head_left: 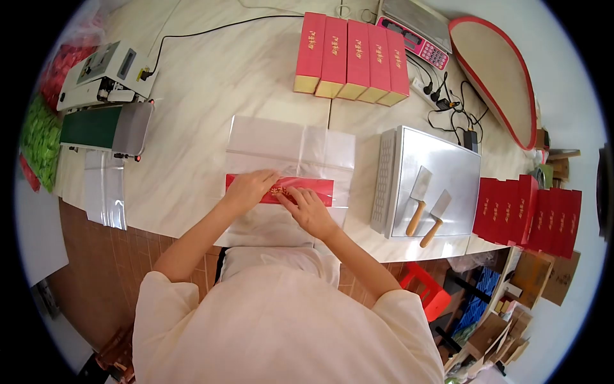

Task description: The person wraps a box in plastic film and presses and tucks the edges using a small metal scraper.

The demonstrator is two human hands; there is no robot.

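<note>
In front of me a red box [323, 191] with gold lettering lies lengthwise on clear plastic film [288, 144]. The film spreads out beyond the box and along its near side. My left hand [252, 189] rests over the box's left part, its fingers bent together at the film along the far edge. On the right part of the box lies my right hand [310, 210], its thumb and fingers drawn together near the lettering, at the film. Exactly how much film each hand grips is partly hidden by the fingers.
Several upright red boxes [352, 57] stand at the back, near a scale [416, 38]. Two wooden-handled scrapers [419, 192] lie on a metal case [454, 153] at right, with stacked red boxes [524, 211] beyond. A machine with a green belt [89, 128] occupies the left.
</note>
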